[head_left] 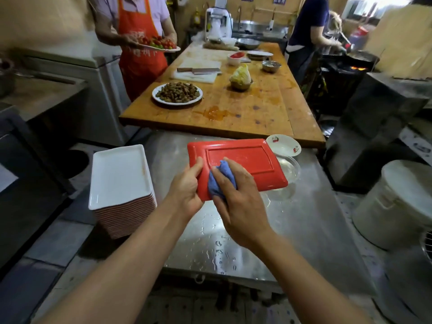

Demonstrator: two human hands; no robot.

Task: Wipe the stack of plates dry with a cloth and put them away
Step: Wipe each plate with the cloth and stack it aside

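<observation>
- The left hand (187,187) grips the near left edge of a red plate (243,160). The thumb lies on top and the fingers curl under it.
- The plate is held upside down above the wet metal table (311,220), with its far side tipped up a little.
- The right hand (238,199) presses a blue cloth (221,178) on the near part of the plate. Its fingers are close together and bent over the bunched cloth.
- A tall stack (124,192) of plates sits on the left of the table, near the left hand but apart from it. The top one is white inside.
- A small bowl (284,145) with red cherries painted on it sits just past the plate's right end.
- A glass bowl (289,168) sits partly under that end.
- Farther off is a wood table (268,106) with a dish of nuts (177,92).
</observation>
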